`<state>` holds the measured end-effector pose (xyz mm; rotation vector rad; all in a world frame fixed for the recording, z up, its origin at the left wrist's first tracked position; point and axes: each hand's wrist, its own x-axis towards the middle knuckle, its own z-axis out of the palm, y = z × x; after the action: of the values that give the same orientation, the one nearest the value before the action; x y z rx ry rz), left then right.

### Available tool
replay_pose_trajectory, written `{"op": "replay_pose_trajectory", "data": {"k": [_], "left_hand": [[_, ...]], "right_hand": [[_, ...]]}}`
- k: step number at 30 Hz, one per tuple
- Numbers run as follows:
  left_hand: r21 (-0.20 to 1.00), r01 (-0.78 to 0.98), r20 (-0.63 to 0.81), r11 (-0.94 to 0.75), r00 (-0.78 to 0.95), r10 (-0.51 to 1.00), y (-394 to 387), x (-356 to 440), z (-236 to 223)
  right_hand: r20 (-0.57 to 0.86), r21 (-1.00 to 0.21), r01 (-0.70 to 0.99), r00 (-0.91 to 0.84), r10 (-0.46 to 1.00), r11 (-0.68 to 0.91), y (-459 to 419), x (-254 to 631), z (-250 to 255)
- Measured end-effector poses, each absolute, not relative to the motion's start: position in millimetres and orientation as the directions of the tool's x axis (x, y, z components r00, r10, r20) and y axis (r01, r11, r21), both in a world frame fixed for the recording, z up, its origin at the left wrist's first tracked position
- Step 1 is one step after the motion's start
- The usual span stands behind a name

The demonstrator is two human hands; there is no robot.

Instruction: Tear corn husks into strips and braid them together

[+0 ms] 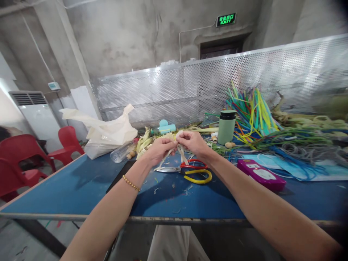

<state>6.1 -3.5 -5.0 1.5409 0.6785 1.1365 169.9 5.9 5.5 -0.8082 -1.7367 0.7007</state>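
In front of me, over the table's middle, both hands meet with pinched fingers. My left hand (161, 148) grips a pale fibrous strip (182, 155), possibly husk, whose ends hang down below the fingers. On the same strip, my right hand (192, 142) closes thumb and forefinger at the top, touching a small whitish bit. The exact hold between the fingertips is too small to make out. Just beneath the hands lie scissors (169, 169) with one red and one yellow handle, blades pointing left. Pale corn husks (145, 144) are heaped behind my left hand.
A blue table (89, 192) carries a white plastic bag (111, 132), a clear bottle (121, 154), a green flask (226, 128), a purple box (259, 174), colored strips (258, 112) and tangled cords (301, 154). A perforated metal screen (152, 94) stands behind. Red chairs (20, 148) are left.
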Motion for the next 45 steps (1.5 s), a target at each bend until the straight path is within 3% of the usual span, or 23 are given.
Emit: {"op": "replay_pose_trajectory", "data": {"k": [6, 9, 15, 24, 31, 45], "left_hand": [[0.914, -0.374, 0.23, -0.156, 0.163, 0.959, 2.9, 4.4, -3.3], [0.885, -0.423, 0.27, -0.193, 0.131, 0.954, 2.3, 6.0, -2.4], [0.887, -0.387, 0.305, -0.252, 0.081, 0.949, -4.4, 12.4, -2.7], [0.881, -0.384, 0.378, -0.278, 0.216, 0.9, 1.4, 11.9, -8.5], [0.871, -0.396, 0.376, -0.289, 0.163, 0.912, -3.2, 13.9, -3.4], [0.874, -0.308, 0.426, -0.375, 0.116, 0.897, -3.0, 14.5, -4.4]], "right_hand": [[0.721, -0.596, 0.493, -0.021, 0.693, 0.634, 3.3, 176.0, 16.5], [0.695, -0.567, 0.548, -0.083, 0.715, 0.615, -0.9, 172.6, 15.8], [0.576, -0.64, 0.453, -0.252, 0.778, 0.62, 0.8, 163.7, 3.5], [0.635, -0.597, 0.458, -0.232, 0.736, 0.659, 1.9, 161.8, 1.2], [0.405, -0.842, 0.264, -0.267, 0.874, 0.471, -10.1, 158.6, 2.8], [0.441, -0.793, 0.306, -0.309, 0.843, 0.527, -8.7, 159.3, 2.2]]}}
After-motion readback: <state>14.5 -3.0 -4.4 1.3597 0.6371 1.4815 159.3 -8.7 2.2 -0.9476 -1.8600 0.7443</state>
